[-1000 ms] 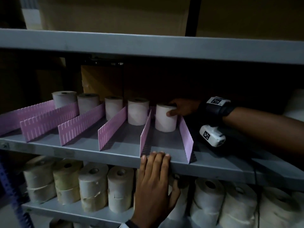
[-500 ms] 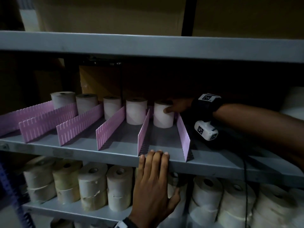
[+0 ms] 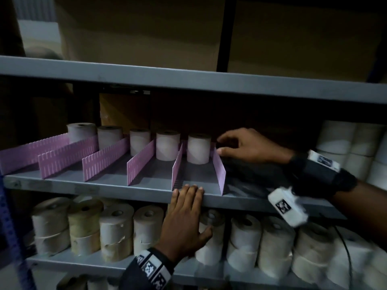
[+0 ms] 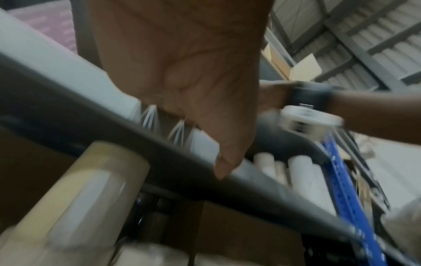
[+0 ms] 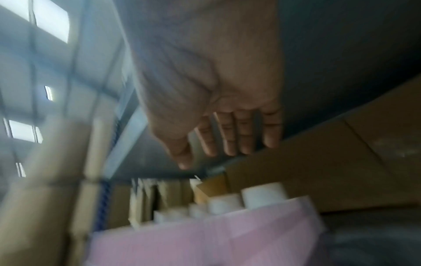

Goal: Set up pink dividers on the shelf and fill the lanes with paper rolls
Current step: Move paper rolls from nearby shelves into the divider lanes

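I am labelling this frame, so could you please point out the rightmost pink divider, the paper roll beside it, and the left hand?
rightmost pink divider (image 3: 220, 171): head view, its side face.
paper roll (image 3: 198, 150): head view, its side.
left hand (image 3: 184, 222): head view, its back.

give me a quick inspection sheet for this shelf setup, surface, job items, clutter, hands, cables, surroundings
surface: grey metal shelf, lanes bare in front of the rolls
job's things: six pink dividers upright, forming lanes; five paper rolls upright, one at the back of each lane
clutter: nothing seen
grippers: left hand flat against the shelf's front edge, fingers straight, holds nothing; right hand open beside the rightmost roll, clear of it, above the last divider
cables: thin dark cable hanging below the right wrist camera
surroundings: stacked paper rolls on the lower shelf, more rolls at right, cardboard boxes on the shelf above
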Available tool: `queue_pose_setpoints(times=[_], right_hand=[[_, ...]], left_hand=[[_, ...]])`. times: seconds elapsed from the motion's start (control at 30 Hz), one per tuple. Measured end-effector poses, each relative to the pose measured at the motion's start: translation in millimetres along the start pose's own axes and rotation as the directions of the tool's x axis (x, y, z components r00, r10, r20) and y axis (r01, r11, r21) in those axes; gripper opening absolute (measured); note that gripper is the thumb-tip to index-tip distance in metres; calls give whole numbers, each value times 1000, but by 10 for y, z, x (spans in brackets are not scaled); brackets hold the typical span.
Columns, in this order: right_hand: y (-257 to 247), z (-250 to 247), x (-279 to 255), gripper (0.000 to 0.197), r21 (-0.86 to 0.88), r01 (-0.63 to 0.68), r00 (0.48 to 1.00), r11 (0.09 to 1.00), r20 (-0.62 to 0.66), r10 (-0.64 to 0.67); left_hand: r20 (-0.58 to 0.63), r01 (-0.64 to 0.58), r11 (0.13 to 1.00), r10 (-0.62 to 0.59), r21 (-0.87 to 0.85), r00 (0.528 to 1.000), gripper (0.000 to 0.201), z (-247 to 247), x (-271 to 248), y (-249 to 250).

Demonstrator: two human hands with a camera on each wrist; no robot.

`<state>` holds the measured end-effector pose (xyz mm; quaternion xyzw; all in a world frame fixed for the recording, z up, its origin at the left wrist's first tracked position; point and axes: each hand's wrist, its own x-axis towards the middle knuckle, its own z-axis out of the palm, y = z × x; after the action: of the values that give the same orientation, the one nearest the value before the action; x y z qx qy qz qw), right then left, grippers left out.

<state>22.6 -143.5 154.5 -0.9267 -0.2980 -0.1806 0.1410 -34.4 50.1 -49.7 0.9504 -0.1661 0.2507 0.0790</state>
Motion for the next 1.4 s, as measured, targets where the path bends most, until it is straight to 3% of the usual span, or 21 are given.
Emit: queue_pose_setpoints(times=[0.2,0.3,0.43,0.57,0.73,1.0,1.13,1.3,1.4], right_hand=[[-246,-138,-1325,41,120,-162,962,979,-204,184],[-248,-146,-1903,42,135,-283,928,950,-213,307],[-101,-187,-2387,38,115,-401,878,909,-234,418],[165,-287,-2684,30,163,-480,797,862,-331,506],[580,-402,-2826,19,236,-522,712,820,-408,571],[1309,-760,-2574,28,220,-488,682,845,-508,526],[1591,-985,-2374,32,204,-457,698,866,-521,491],[1945,-1131,-2127,38,154,-475,726,867,-488,484],[2160,-1148,-1952,41,128,-489,742,863,-459,489]], left_hand=[[49,3,978,8,-209,999,88,-180,-205,95],[-35,-58,899,47,-435,998,81,-282,-361,336],[-167,-155,790,67,-593,984,62,-438,-495,810],[-131,-221,768,178,-601,975,49,-561,-410,1292],[-133,-316,772,293,-551,947,42,-678,-52,1707],[-119,-427,785,421,-448,899,40,-751,1055,2279],[-106,-378,777,379,-504,919,41,-785,1719,2456],[-14,-282,789,328,-546,945,23,-528,2456,2526],[73,-223,717,357,-661,931,16,-280,2747,2555]])
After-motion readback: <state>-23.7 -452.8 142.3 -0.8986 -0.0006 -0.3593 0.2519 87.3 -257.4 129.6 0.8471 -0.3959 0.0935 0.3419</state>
